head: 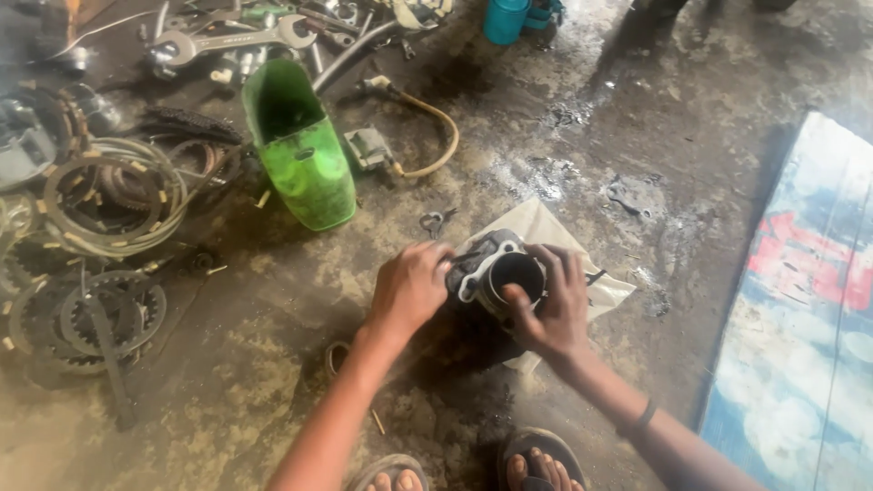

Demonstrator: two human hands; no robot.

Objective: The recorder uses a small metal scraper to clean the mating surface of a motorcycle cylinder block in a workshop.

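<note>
Right hand (548, 305) curls over the near rim of a grey engine cylinder (500, 273), bore facing up; left hand (409, 286) clasps its left side. It rests on pale sheeting (546, 227) on the oily floor (637, 136).

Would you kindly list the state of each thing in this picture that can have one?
engine cylinder: bore facing up, held on the white sheet.
left hand: gripping the cylinder's side.
right hand: gripping its rim, thumb at the bore.
green container: lying tipped, open.
clutch plates: loose on the floor.
wrench: lying flat.
</note>
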